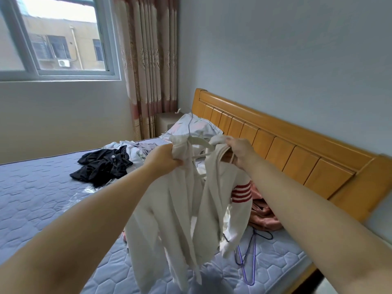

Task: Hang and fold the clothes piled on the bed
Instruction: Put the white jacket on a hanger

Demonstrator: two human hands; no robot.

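you're mid-hang on the white cardigan [180,209], held up in the air over the bed [42,198] at frame centre, a pale hanger [200,143] partly inside its neck; the garment isn't seated on the hanger yet by the look of it. plenty left, i'd judge: a black garment [104,166] heaped at 9 o'clock of the cardigan, light clothes [135,150] just past it at 10, pink clothes [263,211] at 3 near the headboard [286,158], and spare wire hangers [248,257] on the mattress at 5. nothing visibly hung or folded in view. your left hand [163,159] is fisted on the left shoulder fabric, your right hand [239,152] curls round the right shoulder edge, maybe the hanger arm too, can't tell. both arms reach forward, nearly straight, hands level and close together.
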